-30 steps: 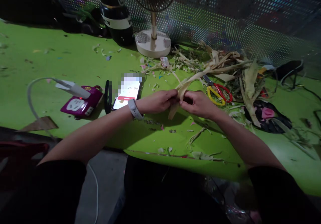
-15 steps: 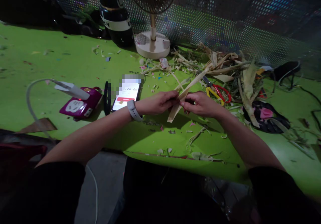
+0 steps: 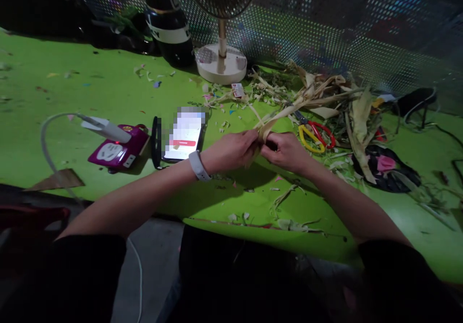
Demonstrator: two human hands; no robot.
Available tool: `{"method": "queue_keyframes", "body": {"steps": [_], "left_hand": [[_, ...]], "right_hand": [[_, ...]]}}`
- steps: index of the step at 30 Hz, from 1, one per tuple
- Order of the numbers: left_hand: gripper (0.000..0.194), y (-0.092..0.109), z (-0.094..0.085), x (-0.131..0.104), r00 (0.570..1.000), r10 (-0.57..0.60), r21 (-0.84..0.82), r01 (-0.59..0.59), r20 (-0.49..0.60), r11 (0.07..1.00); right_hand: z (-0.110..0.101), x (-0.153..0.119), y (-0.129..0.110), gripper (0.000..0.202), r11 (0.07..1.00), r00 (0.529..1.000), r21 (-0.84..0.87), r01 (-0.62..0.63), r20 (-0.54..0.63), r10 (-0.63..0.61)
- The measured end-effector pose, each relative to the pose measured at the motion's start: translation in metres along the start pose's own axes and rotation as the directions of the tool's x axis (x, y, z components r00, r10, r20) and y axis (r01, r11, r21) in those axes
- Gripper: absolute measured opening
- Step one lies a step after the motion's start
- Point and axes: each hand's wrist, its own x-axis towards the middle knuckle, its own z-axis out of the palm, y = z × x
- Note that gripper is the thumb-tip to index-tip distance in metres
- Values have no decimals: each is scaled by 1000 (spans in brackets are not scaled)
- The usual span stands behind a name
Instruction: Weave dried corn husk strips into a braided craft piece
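Observation:
My left hand (image 3: pixel 237 150) and my right hand (image 3: pixel 285 151) meet over the middle of the green table. Both are closed on a pale, dry corn husk strip (image 3: pixel 278 117), which runs up and right from my fingers toward a heap of dry husks (image 3: pixel 318 91). Where the strip passes between the fingertips, its lower end is mostly hidden. A thinner husk piece (image 3: pixel 256 114) sticks up from the same grip. Scissors (image 3: pixel 316 137) with red and yellow handles lie just beyond my right hand.
Left of my hands are a lit phone (image 3: pixel 184 134) and a purple power socket (image 3: pixel 119 149) with a plugged-in white cable. A fan base (image 3: pixel 221 67) and a dark bottle (image 3: pixel 170 38) stand behind. At right lies a black object (image 3: pixel 398 168) with pink on it. Scraps litter the green table (image 3: pixel 119 81).
The strip's lower end, which stuck out below my fingers, has been folded up or drawn in and is now mostly hidden. My hands stay close together; the view has shifted slightly.

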Motion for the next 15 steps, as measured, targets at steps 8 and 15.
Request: {"method": "queue_keyframes", "body": {"steps": [8,15], "left_hand": [[17,-5,-5,3,990,-123,-74,118,-66,990],[13,-10,-3,5,982,-56,-283,2,-183,959]], "right_hand": [[1,3,4,18,942,990,310,-129,-18,142],[0,4,7,18,876,988,461,-142,17,151]]}}
